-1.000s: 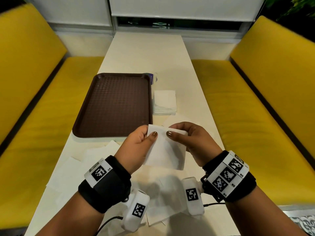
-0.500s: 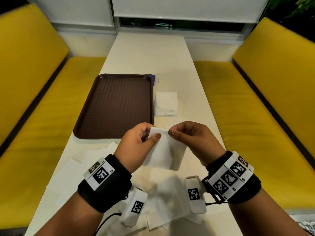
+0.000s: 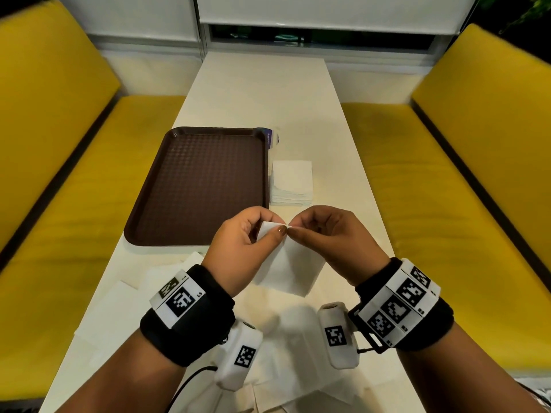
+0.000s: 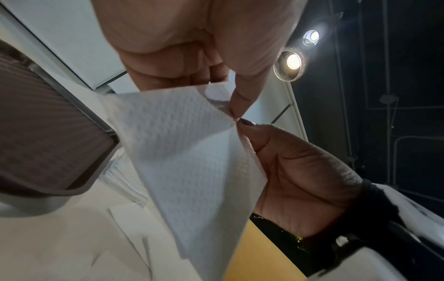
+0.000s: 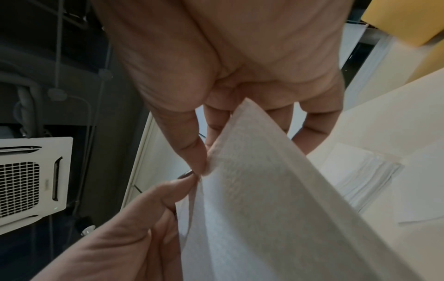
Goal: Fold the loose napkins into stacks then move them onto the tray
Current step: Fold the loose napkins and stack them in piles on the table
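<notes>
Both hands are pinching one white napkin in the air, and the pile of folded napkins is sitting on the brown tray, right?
Not quite. The pile of folded napkins sits on the table, right beside the brown tray, not on it; the head view shows this. The rest holds: the left hand and right hand both pinch one white napkin in the air.

Both wrists wear black bands bearing white coded marker plates; white camera pods beneath; dark-painted nails.

Warm overhead lamps flare in the left wrist view; head view bends at edges, wrist close-ups soft.
</notes>
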### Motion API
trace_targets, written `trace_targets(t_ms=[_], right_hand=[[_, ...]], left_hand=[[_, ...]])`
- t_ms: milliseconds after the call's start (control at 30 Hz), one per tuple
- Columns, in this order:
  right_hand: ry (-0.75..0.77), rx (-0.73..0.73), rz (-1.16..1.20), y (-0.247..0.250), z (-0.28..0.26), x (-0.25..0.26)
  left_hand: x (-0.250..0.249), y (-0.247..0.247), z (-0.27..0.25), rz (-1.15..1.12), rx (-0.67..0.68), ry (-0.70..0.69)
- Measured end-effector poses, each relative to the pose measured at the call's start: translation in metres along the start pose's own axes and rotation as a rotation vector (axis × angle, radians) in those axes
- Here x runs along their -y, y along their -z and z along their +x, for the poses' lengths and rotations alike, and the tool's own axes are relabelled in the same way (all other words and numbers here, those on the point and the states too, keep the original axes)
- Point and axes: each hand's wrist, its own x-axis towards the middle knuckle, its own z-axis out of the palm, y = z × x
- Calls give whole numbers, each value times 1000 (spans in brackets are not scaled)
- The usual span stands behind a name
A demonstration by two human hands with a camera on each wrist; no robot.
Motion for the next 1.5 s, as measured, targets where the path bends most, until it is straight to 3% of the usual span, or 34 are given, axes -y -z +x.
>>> trace_targets(t_ms=[167, 267, 467, 600, 733, 833, 1100, 1200, 1333, 1500], right_hand=[[-6, 18, 24, 5, 8, -4], [-34, 0, 57, 16, 15, -11], [-56, -18, 104, 36, 32, -19], [-70, -36, 149, 38, 48, -25], [-179, 50, 358, 33, 55, -39], [-258, 115, 373, 26, 57, -51], [-300, -61, 382, 28, 80, -71], [-327, -97, 383, 33, 88, -76], [-361, -80, 409, 34, 100, -79], [-329, -231, 431, 45, 137, -78]], left_hand=[[1, 1, 8, 9, -30, -33], [5, 8, 16, -62, -61, -5], [10, 15, 30, -168, 6, 117], [16, 13, 43, -171, -43, 111], [24, 12, 59, -233, -117, 129], [32, 14, 72, -254, -148, 170], [48, 6, 93, -279, -15, 361], [56, 3, 98, -147, -63, 362], [61, 0, 109, -134, -118, 359], [67, 1, 116, -150, -206, 392]])
